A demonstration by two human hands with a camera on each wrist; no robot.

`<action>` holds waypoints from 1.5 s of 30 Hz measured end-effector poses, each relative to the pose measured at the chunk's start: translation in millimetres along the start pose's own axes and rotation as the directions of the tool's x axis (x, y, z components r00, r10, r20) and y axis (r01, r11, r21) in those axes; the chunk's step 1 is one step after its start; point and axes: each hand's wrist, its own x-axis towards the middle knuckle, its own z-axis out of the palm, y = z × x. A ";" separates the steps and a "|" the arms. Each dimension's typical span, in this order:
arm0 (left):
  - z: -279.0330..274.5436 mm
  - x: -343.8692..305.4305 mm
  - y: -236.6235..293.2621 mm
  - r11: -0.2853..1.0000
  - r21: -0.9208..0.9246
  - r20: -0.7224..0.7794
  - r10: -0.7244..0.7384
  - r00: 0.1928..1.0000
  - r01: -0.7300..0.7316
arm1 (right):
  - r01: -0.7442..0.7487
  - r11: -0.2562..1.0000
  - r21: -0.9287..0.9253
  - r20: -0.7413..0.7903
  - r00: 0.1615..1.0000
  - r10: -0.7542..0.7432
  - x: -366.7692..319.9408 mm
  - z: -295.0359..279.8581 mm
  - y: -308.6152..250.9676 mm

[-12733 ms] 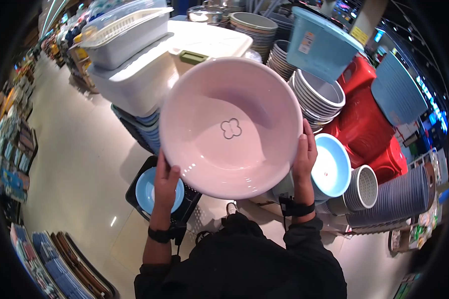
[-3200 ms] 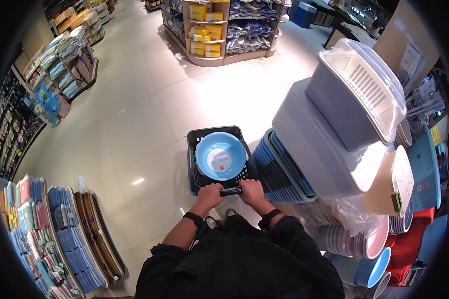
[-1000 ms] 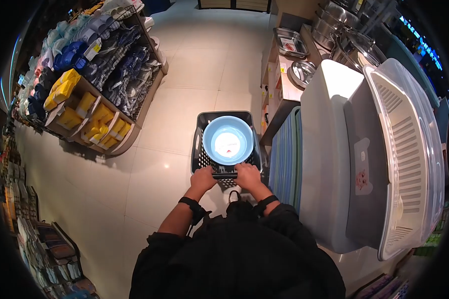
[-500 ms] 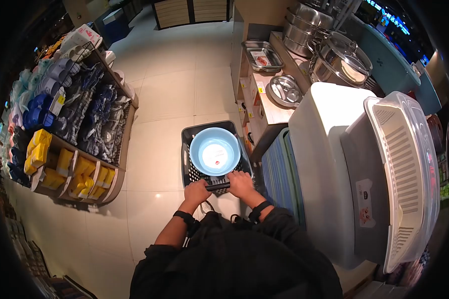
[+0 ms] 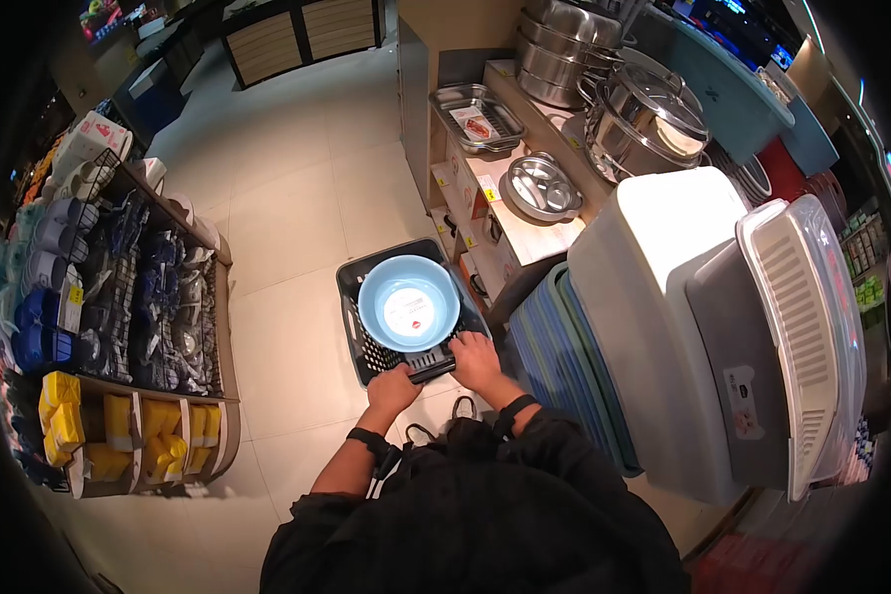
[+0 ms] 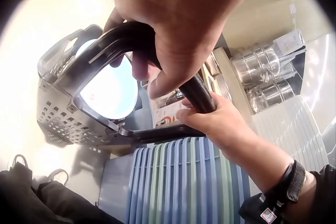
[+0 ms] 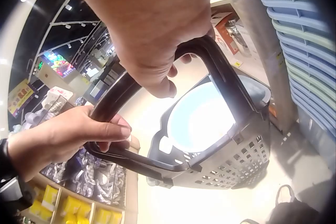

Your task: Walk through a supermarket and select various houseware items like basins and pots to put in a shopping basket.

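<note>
Both hands grip the black handle (image 5: 432, 369) of a dark perforated shopping basket (image 5: 358, 358) in front of the body. My left hand (image 5: 393, 389) curls round the handle's left end, and my right hand (image 5: 476, 360) holds its right end. In the left wrist view the fingers of the left hand (image 6: 173, 35) wrap the bar, with the right hand (image 6: 223, 121) farther along it. The right wrist view shows the right hand (image 7: 157, 50) round a corner of the handle. A light blue plastic basin (image 5: 409, 303) with a round white label sits in the basket.
Right of the basket stand stacked blue-green tubs (image 5: 564, 366), a large grey bin (image 5: 629, 346) and a white slatted rack (image 5: 792, 337). Beyond them a wooden shelf (image 5: 505, 198) bears steel pots (image 5: 653, 114). A shelf of slippers and yellow packs (image 5: 158, 421) stands left.
Earlier the hands held a large pink basin; now they hold the basket handle. Over the last second the view has turned right, and the slipper shelf has shifted left and down.
</note>
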 end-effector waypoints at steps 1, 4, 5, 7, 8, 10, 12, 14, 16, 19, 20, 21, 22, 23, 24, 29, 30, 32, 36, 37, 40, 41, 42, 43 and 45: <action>-5.3 3.6 -0.1 1.000 0.001 -0.001 -0.010 1.000 0.010 | 0.006 1.000 0.003 -0.004 1.000 -0.006 4.9 0.2 -1.4; -12.0 26.1 -0.5 0.999 0.023 0.016 -0.050 0.999 0.049 | 0.018 1.000 0.008 -0.028 0.999 -0.018 27.1 8.5 7.1; -14.5 30.2 -0.5 0.998 0.018 0.005 -0.054 0.999 0.054 | 0.027 0.999 0.022 -0.020 0.999 -0.026 31.6 9.6 8.4; -18.2 36.9 -4.5 0.998 0.033 -0.003 -0.045 0.999 0.045 | 0.034 0.999 0.033 0.016 0.999 -0.034 41.9 7.0 6.2; -21.2 41.8 -5.1 0.998 0.037 -0.014 -0.047 0.999 0.048 | 0.025 0.999 0.033 0.004 1.000 -0.025 47.5 5.9 6.8; -32.3 48.7 -5.1 0.998 0.044 0.023 -0.051 0.998 0.050 | 0.080 0.996 0.030 -0.011 0.997 -0.079 57.4 7.5 7.8; -40.0 55.4 -7.0 0.998 0.065 0.024 -0.021 0.999 0.020 | 0.081 0.995 0.052 -0.047 0.996 -0.078 65.9 8.4 9.4; -43.8 63.7 -8.2 0.996 0.090 0.065 -0.001 0.998 -0.005 | 0.109 0.991 0.073 -0.062 0.993 -0.105 72.1 10.2 10.8; -53.9 66.5 -0.7 0.995 0.066 0.072 0.073 0.995 -0.078 | 0.081 0.994 0.075 -0.052 0.996 -0.078 78.5 16.8 10.5; -64.9 74.1 18.1 0.974 0.043 0.101 0.217 0.971 -0.222 | 0.070 0.993 0.095 -0.059 0.996 -0.064 88.3 21.3 10.2; -65.8 78.2 21.4 0.960 0.029 0.102 0.273 0.957 -0.277 | 0.043 0.995 0.089 -0.065 0.997 -0.038 90.7 22.4 10.3; -63.3 84.3 20.4 0.939 0.046 0.069 0.337 0.939 -0.340 | 0.058 0.994 0.089 -0.094 0.994 -0.050 93.8 24.7 10.9; -60.4 91.1 18.4 0.930 0.048 0.085 0.359 0.929 -0.364 | 0.072 0.993 0.089 -0.121 0.991 -0.060 96.8 23.3 11.0; -58.0 98.9 16.2 0.930 0.073 0.072 0.356 0.932 -0.361 | 0.050 0.994 0.097 -0.055 0.997 -0.045 100.0 21.5 11.8; -57.0 105.9 14.1 0.927 0.098 0.057 0.358 0.932 -0.362 | 0.020 0.996 0.089 -0.064 0.998 -0.014 103.7 20.5 11.7; -59.2 126.9 6.7 0.902 0.092 0.036 0.420 0.907 -0.421 | -0.168 0.981 0.095 -0.066 0.983 0.174 103.9 -0.6 1.2; -61.8 131.9 6.6 0.889 0.090 0.048 0.447 0.893 -0.449 | -0.245 0.957 0.154 -0.029 0.967 0.253 100.4 -10.7 -0.3; -69.2 138.4 9.7 0.890 0.053 0.109 0.446 0.888 -0.453 | -0.320 0.920 0.224 -0.040 0.941 0.337 85.2 -28.8 3.1; -84.2 152.4 13.5 0.891 0.027 0.273 0.429 0.861 -0.453 | -0.485 0.748 0.452 -0.168 0.778 0.606 31.6 -70.6 10.7; -87.5 156.1 17.5 0.887 -0.012 0.272 0.447 0.852 -0.462 | -0.513 0.710 0.483 -0.217 0.715 0.664 14.3 -88.5 9.8; -104.7 171.1 47.4 0.849 -0.119 0.299 0.525 0.797 -0.514 | -0.585 0.609 0.536 -0.384 0.474 0.792 -42.8 -142.9 -5.9; -104.3 179.4 59.9 0.774 -0.184 0.212 0.633 0.744 -0.606 | -0.550 0.573 0.607 -0.449 0.358 0.819 -62.8 -151.5 -8.3; -105.4 190.5 73.6 0.682 -0.240 0.114 0.727 0.677 -0.691 | -0.500 0.546 0.672 -0.502 0.233 0.833 -82.0 -159.7 -10.2; -110.0 199.0 95.1 0.633 -0.370 0.098 0.755 0.649 -0.680 | -0.462 0.564 0.684 -0.583 0.117 0.804 -99.7 -171.5 -13.6; -127.3 204.8 146.0 0.509 -0.561 0.045 0.806 0.590 -0.653 | -0.424 0.603 0.676 -0.698 -0.102 0.709 -140.2 -190.3 -20.1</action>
